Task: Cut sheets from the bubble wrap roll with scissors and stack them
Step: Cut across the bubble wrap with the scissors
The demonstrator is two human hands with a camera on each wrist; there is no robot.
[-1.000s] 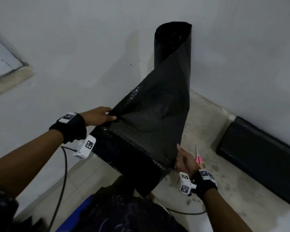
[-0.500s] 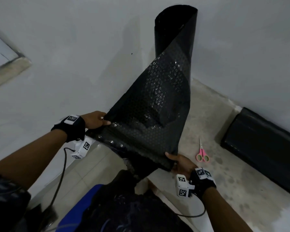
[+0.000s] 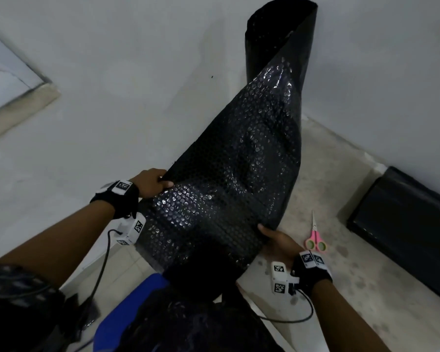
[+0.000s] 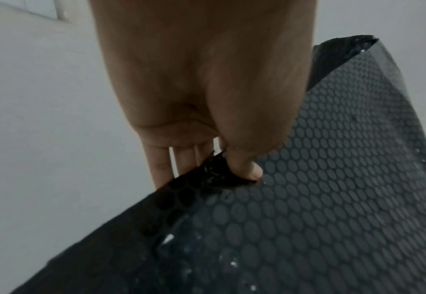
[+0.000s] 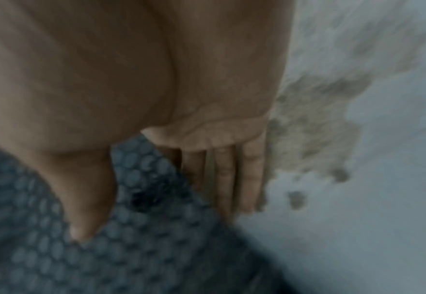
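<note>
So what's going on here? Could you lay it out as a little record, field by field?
Material: black bubble wrap roll, upright against the wall, its sheet pulled toward the person
Left hand: pinches the sheet's left edge
Right hand: grips the sheet's right edge
Scissors: pink-handled, untouched on the floor beside the right hand
Cutting: not started

Your left hand (image 3: 151,182) sits at about nine o'clock, arm reaching up from seven, thumb (image 4: 244,165) pressed over straight fingers (image 4: 160,165) in a pinch on the bubble wrap (image 3: 229,189). Your right hand (image 3: 280,241) lies near four o'clock, palm up, thumb (image 5: 85,199) on top, fingers (image 5: 249,179) extended beneath the sheet's edge, pinching it.
</note>
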